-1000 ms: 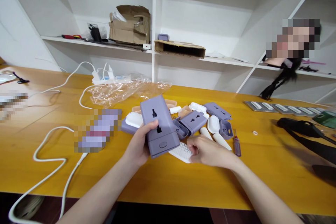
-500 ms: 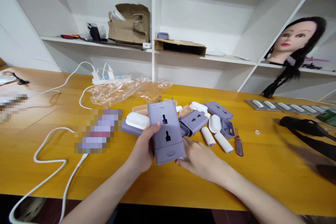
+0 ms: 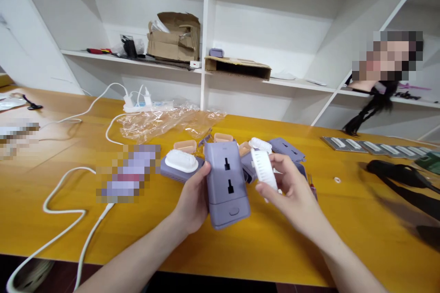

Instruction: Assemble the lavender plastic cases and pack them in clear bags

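Note:
My left hand (image 3: 192, 203) is wrapped round the side of a purple plastic case (image 3: 220, 192), its thumb on the edge. The case is held upright, its face with two black keyhole slots towards me. Just right of it, my right hand (image 3: 295, 185) pinches a white bristled brush head (image 3: 263, 169) between thumb and fingers. Behind the hands lie another white brush head (image 3: 181, 160) on a purple housing (image 3: 168, 171), a further white brush piece (image 3: 260, 144) and a slotted purple panel (image 3: 287, 149). A screwdriver (image 3: 312, 186) is mostly hidden by my right hand.
Peach-coloured trays (image 3: 185, 147) and crumpled clear plastic (image 3: 154, 123) lie behind. At left, a blurred-out device (image 3: 130, 171) has a white cable (image 3: 90, 231). A power strip (image 3: 137, 107) stands at the back. Black straps (image 3: 395, 178) and metal plates (image 3: 343, 144) are at right.
My right hand has come out from behind the case's lower right and now holds the white brush head. The case's top, with two upright prongs before, now looks closed and rounded.

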{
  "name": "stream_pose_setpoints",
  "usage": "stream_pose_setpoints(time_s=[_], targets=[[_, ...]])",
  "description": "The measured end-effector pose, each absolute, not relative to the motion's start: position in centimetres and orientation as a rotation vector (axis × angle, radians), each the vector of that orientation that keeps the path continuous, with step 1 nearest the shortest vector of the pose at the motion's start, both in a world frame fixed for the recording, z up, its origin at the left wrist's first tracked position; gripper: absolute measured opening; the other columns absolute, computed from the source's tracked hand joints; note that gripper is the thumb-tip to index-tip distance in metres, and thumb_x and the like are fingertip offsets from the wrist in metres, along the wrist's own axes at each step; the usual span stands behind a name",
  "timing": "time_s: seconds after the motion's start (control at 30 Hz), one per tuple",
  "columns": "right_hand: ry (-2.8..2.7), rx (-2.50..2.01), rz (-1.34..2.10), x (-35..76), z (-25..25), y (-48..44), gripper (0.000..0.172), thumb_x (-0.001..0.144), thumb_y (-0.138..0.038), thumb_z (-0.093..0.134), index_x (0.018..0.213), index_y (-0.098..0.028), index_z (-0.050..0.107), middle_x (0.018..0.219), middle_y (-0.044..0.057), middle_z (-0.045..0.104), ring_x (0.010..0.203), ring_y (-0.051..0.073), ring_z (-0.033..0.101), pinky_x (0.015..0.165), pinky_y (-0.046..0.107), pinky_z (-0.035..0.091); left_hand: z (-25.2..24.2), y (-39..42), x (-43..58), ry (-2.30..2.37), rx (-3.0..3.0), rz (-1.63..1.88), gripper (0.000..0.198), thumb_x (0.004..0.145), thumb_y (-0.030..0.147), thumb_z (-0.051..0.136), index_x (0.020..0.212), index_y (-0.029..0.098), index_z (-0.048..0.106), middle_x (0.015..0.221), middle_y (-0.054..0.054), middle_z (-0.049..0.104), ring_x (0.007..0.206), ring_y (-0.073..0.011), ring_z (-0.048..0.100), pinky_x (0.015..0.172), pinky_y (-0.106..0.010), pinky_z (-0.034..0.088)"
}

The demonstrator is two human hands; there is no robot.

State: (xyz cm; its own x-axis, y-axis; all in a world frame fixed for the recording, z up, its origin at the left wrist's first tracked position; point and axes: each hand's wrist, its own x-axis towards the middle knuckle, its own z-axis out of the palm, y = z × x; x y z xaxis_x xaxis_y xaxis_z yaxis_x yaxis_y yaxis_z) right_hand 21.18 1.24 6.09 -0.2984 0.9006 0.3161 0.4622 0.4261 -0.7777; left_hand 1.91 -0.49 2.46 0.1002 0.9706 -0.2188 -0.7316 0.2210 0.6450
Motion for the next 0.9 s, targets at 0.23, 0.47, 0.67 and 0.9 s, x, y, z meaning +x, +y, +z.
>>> stream_pose_setpoints(time_s=[0.23, 0.47, 0.67, 0.9], targets=[[-1.896, -1.034, 0.845, 20.0, 5.3, 0.6, 0.038, 0.080, -0.024, 0.055, 0.116, -0.026, 0.042, 0.090, 0.003, 0.056, 0.074, 0.016, 0.056, 0.062, 0.028, 0.048, 2.0, -0.6, 2.1, 0.804, 0.349, 1.287, 0.040, 0.077, 0.044, 0.063, 0.104, 0.016, 0.065, 0.099, -0.010, 0.072, 0.091, -0.0262, 0.066, 0.084, -0.037, 0.051], [-1.976, -1.016, 0.853, 20.0, 5.6, 1.0, 0.027, 0.074, -0.021, 0.058, 0.099, -0.024, 0.048, 0.082, 0.000, 0.057, 0.071, 0.015, 0.055, 0.063, 0.027, 0.046, 1.8, -0.8, 1.9, 0.750, 0.400, 1.247, 0.046, 0.076, 0.051, 0.062, 0.103, 0.014, 0.065, 0.101, -0.013, 0.071, 0.096, -0.0280, 0.065, 0.089, -0.039, 0.049], [-1.999, -1.133, 0.711, 18.9, 4.6, 0.2, 0.040, 0.077, -0.035, 0.061, 0.113, -0.022, 0.047, 0.095, 0.006, 0.063, 0.079, 0.021, 0.060, 0.068, 0.033, 0.049, 0.9, -1.2, 2.7, 0.790, 0.479, 1.319, 0.042, 0.059, 0.040, 0.079, 0.094, 0.018, 0.067, 0.101, -0.008, 0.071, 0.104, -0.0297, 0.061, 0.089, -0.038, 0.047], [-2.193, -0.978, 0.211, 18.8, 2.1, -0.1, 0.059, 0.087, -0.035, 0.051, 0.136, -0.018, 0.024, 0.116, 0.017, 0.062, 0.094, 0.028, 0.064, 0.075, 0.040, 0.053, 0.4, -1.6, 3.4, 0.728, 0.440, 1.292, 0.045, 0.059, 0.046, 0.077, 0.094, 0.020, 0.067, 0.104, -0.008, 0.071, 0.111, -0.0304, 0.057, 0.096, -0.040, 0.045]])
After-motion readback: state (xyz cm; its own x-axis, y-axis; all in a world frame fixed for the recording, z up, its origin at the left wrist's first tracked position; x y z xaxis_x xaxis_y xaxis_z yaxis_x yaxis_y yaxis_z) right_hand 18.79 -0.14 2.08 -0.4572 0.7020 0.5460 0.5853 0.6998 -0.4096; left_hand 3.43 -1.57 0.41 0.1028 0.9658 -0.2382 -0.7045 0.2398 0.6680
